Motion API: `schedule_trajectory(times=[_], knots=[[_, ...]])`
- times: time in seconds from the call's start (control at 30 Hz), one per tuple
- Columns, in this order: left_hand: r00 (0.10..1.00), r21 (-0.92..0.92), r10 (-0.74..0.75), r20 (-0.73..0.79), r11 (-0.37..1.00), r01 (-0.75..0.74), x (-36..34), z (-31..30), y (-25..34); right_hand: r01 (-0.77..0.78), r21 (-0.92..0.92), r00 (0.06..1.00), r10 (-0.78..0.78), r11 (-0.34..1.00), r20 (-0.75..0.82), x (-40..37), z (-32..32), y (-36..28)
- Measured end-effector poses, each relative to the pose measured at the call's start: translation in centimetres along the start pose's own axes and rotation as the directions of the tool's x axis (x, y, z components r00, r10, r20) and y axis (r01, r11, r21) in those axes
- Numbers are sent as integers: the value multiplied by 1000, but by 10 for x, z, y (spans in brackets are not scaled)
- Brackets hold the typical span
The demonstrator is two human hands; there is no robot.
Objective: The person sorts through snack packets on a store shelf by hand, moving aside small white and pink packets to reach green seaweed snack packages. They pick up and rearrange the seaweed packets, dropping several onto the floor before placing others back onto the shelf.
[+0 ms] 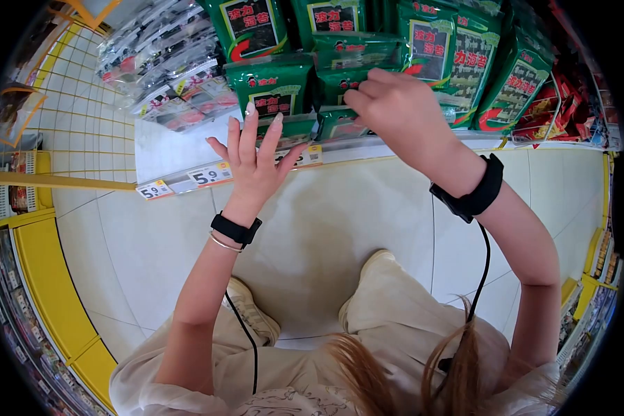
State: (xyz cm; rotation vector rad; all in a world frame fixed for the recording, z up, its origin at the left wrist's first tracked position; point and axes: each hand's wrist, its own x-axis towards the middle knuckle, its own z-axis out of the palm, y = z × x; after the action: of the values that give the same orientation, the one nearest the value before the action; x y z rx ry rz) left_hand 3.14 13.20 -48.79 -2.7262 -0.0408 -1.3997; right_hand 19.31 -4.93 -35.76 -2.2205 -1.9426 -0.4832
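Green seaweed packets (270, 82) stand in rows on a white shelf. My left hand (253, 149) is open, fingers spread, in front of the front-left packet and near the shelf's price strip. My right hand (394, 104) is closed, its fingers curled down at the top of the front packets in the middle column (338, 123). What its fingertips hold, if anything, is hidden behind the hand. Both wrists wear black bands with cables.
Clear packs with dark contents (180, 90) lie left of the green ones. A yellow wire rack (83, 139) borders the shelf's left end. Red packets (555, 111) are at the right. Price tags (208, 175) line the front edge above the tiled floor (312, 208).
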Motion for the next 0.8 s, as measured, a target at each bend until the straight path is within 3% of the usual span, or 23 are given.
schedule_trajectory(times=[0.1,0.43,0.5,0.63,0.7,0.8], knots=[[1000,11,4,-8,1000,-4,3,-5,-1,-59,22,998,59,998,0,1,-9,-1],[980,-102,-149,-129,985,136,8,-13,-5,-31,33,987,35,999,-160,14,-32,-2],[981,-153,-196,-9,969,192,18,-23,-5,-42,42,986,48,998,-162,16,-34,-3],[991,-79,-127,36,989,129,44,-40,-13,-14,27,984,18,1000,-177,17,-32,-2],[963,-469,-269,-8,852,234,69,-43,-22,-16,41,978,24,999,-209,16,-31,-1],[973,-459,-212,92,858,230,109,-44,-33,-24,43,975,33,999,-219,17,-31,-1]])
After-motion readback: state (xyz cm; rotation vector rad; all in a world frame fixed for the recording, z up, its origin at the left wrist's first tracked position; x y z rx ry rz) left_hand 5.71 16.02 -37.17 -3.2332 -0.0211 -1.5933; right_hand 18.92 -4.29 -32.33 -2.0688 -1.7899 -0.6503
